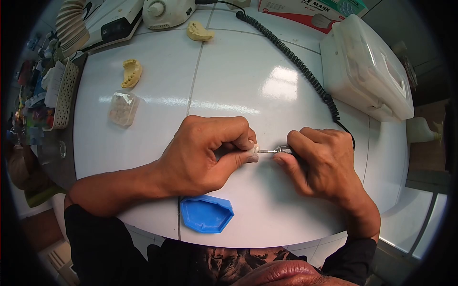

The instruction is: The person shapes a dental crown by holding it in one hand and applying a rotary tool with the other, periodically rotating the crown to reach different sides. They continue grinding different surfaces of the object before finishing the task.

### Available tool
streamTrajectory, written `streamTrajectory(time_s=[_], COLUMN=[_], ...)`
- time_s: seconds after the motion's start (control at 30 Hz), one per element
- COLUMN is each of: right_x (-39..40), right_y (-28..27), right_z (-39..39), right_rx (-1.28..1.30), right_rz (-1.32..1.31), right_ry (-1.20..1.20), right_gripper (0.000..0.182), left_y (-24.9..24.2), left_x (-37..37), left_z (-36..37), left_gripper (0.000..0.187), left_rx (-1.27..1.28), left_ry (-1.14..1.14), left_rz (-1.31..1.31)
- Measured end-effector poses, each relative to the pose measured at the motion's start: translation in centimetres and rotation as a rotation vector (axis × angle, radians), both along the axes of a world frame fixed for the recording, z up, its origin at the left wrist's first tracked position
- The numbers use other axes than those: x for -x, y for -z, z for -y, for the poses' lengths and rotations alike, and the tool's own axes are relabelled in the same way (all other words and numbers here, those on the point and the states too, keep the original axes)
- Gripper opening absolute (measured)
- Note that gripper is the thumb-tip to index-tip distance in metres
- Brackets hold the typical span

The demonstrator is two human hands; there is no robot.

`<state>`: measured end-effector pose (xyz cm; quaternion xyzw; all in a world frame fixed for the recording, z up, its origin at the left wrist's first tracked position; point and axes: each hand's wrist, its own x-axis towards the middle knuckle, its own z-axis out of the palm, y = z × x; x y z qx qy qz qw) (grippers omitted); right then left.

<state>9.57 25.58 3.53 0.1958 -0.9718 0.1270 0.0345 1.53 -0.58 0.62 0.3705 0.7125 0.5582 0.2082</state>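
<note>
My left hand point(210, 152) pinches a small whitish piece point(256, 149) between thumb and fingertips; it looks like a dental crown, mostly hidden by the fingers. My right hand point(319, 159) is wrapped around a rotary handpiece point(282, 149), whose thin metal bur points left and meets the whitish piece or comes very close to it. From the handpiece a black coiled cord point(300, 59) runs up to a white control unit point(168, 11). Below my left wrist, near the table's front edge, lies a blue hollow mould tray point(207, 215).
Two yellow dental casts point(131, 73) lie toward the back left. Near them is a small clear box point(123, 108) with pale pieces inside. A large translucent case point(365, 66) stands at the right, a mask box point(305, 12) behind it. A ribbed hose point(72, 26) hangs at back left.
</note>
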Motion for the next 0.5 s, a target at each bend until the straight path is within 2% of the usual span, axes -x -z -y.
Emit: streamTrajectory(time_s=[0.5], right_x=[-0.12], right_y=[0.05], right_z=[0.19], right_rx=[0.002], right_rz=[0.002], right_ry=[0.028], right_gripper=[0.040], left_y=[0.13], left_x=[-0.04], left_z=[0.00], left_gripper=[0.012], left_rx=[-0.020], left_ry=[-0.005], left_rz=[-0.014])
